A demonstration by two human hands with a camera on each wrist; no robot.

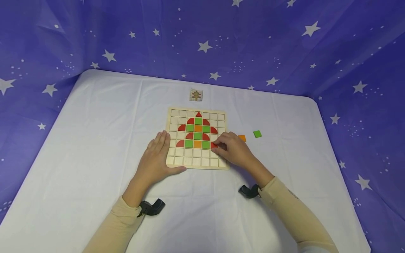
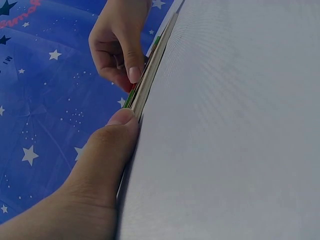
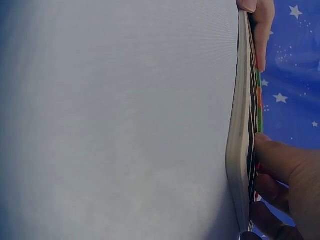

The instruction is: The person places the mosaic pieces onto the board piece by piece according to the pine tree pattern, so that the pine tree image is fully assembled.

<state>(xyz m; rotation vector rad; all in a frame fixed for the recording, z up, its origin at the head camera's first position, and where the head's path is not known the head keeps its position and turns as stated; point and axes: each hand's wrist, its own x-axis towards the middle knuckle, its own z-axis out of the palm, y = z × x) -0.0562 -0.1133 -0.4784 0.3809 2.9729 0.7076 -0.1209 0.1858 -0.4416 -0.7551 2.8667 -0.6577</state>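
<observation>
A square wooden grid board (image 1: pixel 196 161) lies on the table, with red, green and orange tiles set in its cells as a stepped tree shape. My left hand (image 1: pixel 155 158) rests along the board's left edge, fingers straight, the thumb at the front edge. At the right end of the lowest tile row, my right hand (image 1: pixel 234 149) pinches a red tile (image 1: pixel 213 144) between thumb and fingers, low over its cell. Those fingers partly cover the tile. In the left wrist view the left thumb (image 2: pixel 122 117) presses against the board's side (image 2: pixel 155 70).
An orange tile (image 1: pixel 242 138) and a green tile (image 1: pixel 257 134) lie on the white cloth (image 1: pixel 284 140) right of the board. Behind the board is a small picture card (image 1: pixel 196 95) with a tree pattern. A purple star-printed curtain (image 1: pixel 177 42) surrounds the table's back and sides.
</observation>
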